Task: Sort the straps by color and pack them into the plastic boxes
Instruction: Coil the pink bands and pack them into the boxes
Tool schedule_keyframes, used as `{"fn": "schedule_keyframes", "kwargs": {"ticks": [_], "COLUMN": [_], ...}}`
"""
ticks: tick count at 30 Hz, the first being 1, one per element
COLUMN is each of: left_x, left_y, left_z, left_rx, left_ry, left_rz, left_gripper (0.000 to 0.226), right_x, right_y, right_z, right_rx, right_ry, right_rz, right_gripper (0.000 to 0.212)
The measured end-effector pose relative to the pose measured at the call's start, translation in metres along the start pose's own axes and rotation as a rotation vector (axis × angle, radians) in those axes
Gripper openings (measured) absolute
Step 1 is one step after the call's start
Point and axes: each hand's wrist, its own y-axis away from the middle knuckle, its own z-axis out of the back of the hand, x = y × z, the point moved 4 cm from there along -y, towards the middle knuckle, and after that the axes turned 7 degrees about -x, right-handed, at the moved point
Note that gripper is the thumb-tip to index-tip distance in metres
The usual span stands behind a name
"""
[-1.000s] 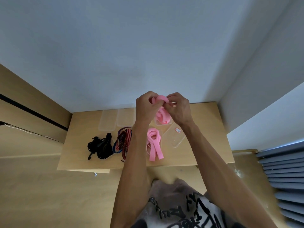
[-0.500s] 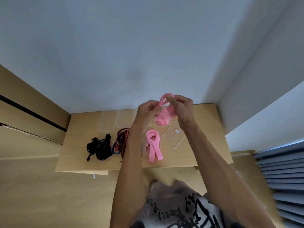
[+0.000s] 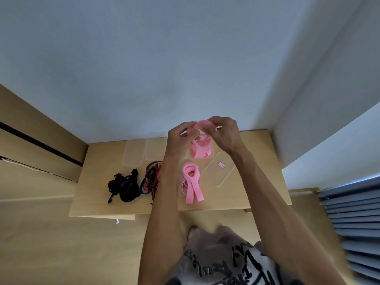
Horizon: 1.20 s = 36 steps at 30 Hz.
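While both hands are up in front of the wall, the pink strap (image 3: 202,125) is stretched in an arc between them: left hand (image 3: 181,138) pinches one end with curled fingers, right hand (image 3: 224,132) pinches the other, so both are clamped on it. Half a second ago the strap stood up as a taller loop above the hands; now it's pulled flatter and wider, and a second back it was bunched tight between the knuckles. Looks to me like the strap is being coiled or straightened out before it gets packed.

Right below the hands sits the open box (image 3: 211,155) with pink stuff already in it, so that's presumably where this one goes. Its lid (image 3: 220,171) lies just beside it on the table (image 3: 261,161). Another pink strap (image 3: 192,179) is loose on the table, near the front edge, not yet packed. The striped red straps (image 3: 153,178) and the black straps (image 3: 123,185) are piled further left, untouched, and two empty boxes (image 3: 144,150) wait behind them.

So pink is partway done; the other two colours haven't been started, I'd say.
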Motion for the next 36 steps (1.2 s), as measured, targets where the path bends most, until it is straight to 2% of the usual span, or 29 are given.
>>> {"fn": "schedule_keyframes", "kwargs": {"ticks": [2, 6, 8, 13, 16, 18, 20, 24, 29, 33, 36], "left_x": [0.009, 0.030, 0.033, 0.029, 0.036, 0.042, 0.045, 0.057, 0.063, 0.061, 0.060], "left_y": [0.006, 0.023, 0.027, 0.027, 0.032, 0.038, 0.043, 0.045, 0.049, 0.045, 0.038], "left_z": [-0.004, -0.014, -0.017, -0.018, -0.022, -0.026, -0.030, -0.035, -0.038, -0.038, -0.040], "left_rx": [0.020, 0.072, 0.121, 0.251, 0.277, 0.272, 0.240, 0.217, 0.313, 0.199, 0.110], "left_ry": [0.055, 0.144, 0.183, 0.227, 0.142, 0.174, 0.206, 0.233, 0.280, 0.348, 0.389], "left_rz": [0.079, 0.228, 0.237, 0.219, 0.223, 0.273, 0.349, 0.489, 0.482, 0.535, 0.586], "left_gripper": [0.013, 0.020, 0.018, 0.038, 0.026, 0.016, 0.016, 0.039, 0.054, 0.040, 0.017], "right_x": [0.005, 0.013, 0.013, 0.007, 0.007, 0.008, 0.009, 0.010, 0.004, -0.002, -0.007], "right_y": [0.004, 0.002, -0.001, -0.001, -0.001, -0.001, -0.002, -0.002, -0.001, -0.001, 0.004], "right_z": [-0.003, -0.008, -0.006, 0.003, 0.007, 0.010, 0.012, 0.011, 0.014, 0.013, 0.008], "right_rx": [-0.038, -0.041, -0.042, -0.075, -0.085, -0.091, -0.091, -0.093, -0.138, -0.115, -0.064], "right_ry": [-0.053, -0.203, -0.270, -0.408, -0.502, -0.568, -0.596, -0.592, -0.582, -0.467, -0.315], "right_rz": [-0.005, -0.071, -0.110, -0.174, -0.207, -0.228, -0.223, -0.208, -0.228, -0.195, -0.160], "right_gripper": [0.016, 0.017, 0.014, 0.017, 0.017, 0.017, 0.017, 0.017, 0.017, 0.015, 0.020]}}
